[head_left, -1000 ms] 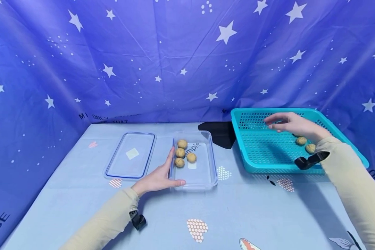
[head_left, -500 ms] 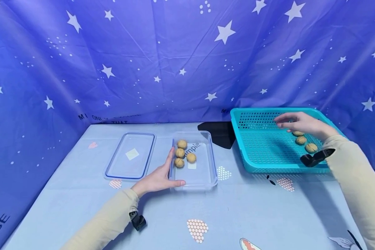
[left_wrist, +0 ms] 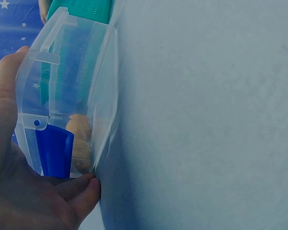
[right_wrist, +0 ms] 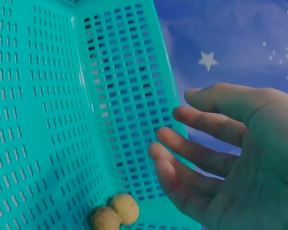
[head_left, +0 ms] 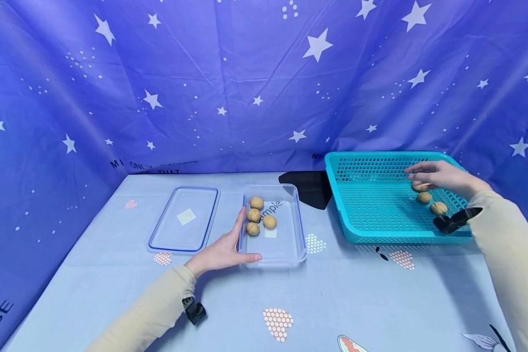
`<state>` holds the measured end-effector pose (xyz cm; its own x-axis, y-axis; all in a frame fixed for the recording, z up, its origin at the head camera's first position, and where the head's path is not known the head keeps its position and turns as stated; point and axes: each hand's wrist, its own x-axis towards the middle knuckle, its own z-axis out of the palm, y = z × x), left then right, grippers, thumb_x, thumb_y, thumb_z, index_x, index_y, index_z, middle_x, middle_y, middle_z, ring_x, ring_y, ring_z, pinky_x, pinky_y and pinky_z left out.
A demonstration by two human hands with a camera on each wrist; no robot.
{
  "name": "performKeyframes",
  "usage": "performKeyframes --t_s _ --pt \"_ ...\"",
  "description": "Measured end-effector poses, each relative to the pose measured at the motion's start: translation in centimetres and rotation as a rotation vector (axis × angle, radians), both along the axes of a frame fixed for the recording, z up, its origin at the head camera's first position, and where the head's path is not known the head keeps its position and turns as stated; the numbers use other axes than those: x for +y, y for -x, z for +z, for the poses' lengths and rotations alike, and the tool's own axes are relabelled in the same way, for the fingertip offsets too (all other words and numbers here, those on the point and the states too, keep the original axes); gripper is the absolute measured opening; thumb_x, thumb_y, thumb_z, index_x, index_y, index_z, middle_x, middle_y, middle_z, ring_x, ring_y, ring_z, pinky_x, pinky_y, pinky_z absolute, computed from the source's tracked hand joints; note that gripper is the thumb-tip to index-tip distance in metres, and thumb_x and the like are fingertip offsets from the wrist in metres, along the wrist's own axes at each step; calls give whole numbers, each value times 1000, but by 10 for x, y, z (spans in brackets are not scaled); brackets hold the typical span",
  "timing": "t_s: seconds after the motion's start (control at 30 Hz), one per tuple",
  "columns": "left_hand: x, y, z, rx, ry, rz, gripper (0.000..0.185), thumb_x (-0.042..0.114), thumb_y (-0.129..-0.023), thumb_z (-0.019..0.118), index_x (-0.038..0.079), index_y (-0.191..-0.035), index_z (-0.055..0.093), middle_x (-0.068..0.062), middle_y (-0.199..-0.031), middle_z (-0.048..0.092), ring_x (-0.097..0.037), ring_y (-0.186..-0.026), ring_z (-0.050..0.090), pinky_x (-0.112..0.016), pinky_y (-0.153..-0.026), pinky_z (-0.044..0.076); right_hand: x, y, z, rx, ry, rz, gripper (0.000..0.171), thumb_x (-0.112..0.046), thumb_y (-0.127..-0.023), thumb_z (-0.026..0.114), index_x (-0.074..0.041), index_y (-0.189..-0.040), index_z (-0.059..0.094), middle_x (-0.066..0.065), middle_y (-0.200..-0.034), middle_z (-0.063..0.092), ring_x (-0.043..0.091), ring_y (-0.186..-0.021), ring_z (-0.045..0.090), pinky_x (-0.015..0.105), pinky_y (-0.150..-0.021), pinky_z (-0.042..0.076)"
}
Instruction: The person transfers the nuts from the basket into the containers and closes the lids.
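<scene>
Nuts [head_left: 424,197] are lying near the right edge of the basket [head_left: 369,215] while the right hand [head_left: 444,177] is hovering over them, fingers [right_wrist: 197,158] spread and holding nothing, and the left hand [head_left: 222,252] is resting flat against the box [head_left: 286,244], so a rushed grab could roll one away.

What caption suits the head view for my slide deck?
Left hand steadies a clear box of walnuts; right hand reaches into the teal basket.

Three tan walnuts [head_left: 424,197] in a row inside teal perforated basket [head_left: 369,215], four in clear container [head_left: 286,249]
</scene>
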<state>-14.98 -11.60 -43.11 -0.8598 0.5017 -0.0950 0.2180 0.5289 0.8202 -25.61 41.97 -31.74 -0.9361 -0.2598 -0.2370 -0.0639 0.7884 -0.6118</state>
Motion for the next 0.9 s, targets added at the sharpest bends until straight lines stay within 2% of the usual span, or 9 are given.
performKeyframes --t_s 0.07,0.17,0.3,0.4,0.5,0.57,0.7,0.8,0.9 --pt "0 0 1 0 1 0 120 46 -82 75 20 -153 -19 -14 -159 -2 -38 -140 22 -51 -113 20 5 2 -2 -18 5 -3 57 -32 -104 43 10 -142 34 33 -134 45 9 -96 59 47 -87 52" --pt "0 -1 1 -2 6 1 121 47 -82 75 19 -153 -19 -12 -159 -4 -38 -140 21 -51 -113 20 13 2 -6 -25 -5 -19 55 -31 -105 41 11 -140 35 29 -130 50 6 -93 60 45 -88 52" --pt "-1 -1 1 -3 6 3 121 48 -81 75 19 -153 -19 -10 -159 -5 -36 -141 20 -49 -114 19 22 1 -12 -41 -21 -39 56 -31 -106 38 13 -140 34 34 -133 45 27 -107 58 51 -93 48" --pt "-1 0 1 -1 0 -4 122 48 -81 75 19 -153 -19 -8 -159 -6 -35 -141 18 -48 -114 18 29 -1 -17 -72 -14 -58 57 -30 -106 36 16 -140 30 39 -138 36 47 -118 46 60 -98 40" --pt "0 0 1 4 -2 -9 121 47 -81 75 18 -153 -18 -8 -159 -7 -34 -141 18 -48 -114 17 37 -2 -20 -110 -6 -76 58 -30 -107 33 18 -140 27 41 -138 34 55 -123 36 62 -98 39" --pt "0 0 1 4 -5 -9 121 46 -82 75 18 -153 -18 -8 -159 -6 -35 -141 18 -48 -114 17 43 -3 -22 -127 1 -87 57 -29 -107 34 18 -138 30 39 -134 39 53 -120 39 58 -94 43" --pt "0 0 2 3 -3 -4 120 45 -82 75 17 -153 -18 -9 -159 -6 -35 -141 19 -49 -114 18 54 -1 -25 -191 36 -92 53 -26 -107 33 19 -135 33 32 -128 45 33 -107 51 45 -85 49" --pt "0 0 2 0 1 -2 120 45 -82 75 17 -153 -18 -10 -159 -5 -36 -141 19 -49 -114 18 61 0 -29 -283 65 -72 55 -23 -108 26 22 -140 18 41 -136 29 41 -114 46 47 -90 48" --pt "0 0 2 -2 -1 -3 120 46 -82 75 17 -153 -18 -10 -159 -6 -35 -141 19 -49 -114 18 66 1 -32 -365 91 -71 61 -24 -108 19 24 -140 -1 48 -140 3 59 -127 24 57 -97 42"
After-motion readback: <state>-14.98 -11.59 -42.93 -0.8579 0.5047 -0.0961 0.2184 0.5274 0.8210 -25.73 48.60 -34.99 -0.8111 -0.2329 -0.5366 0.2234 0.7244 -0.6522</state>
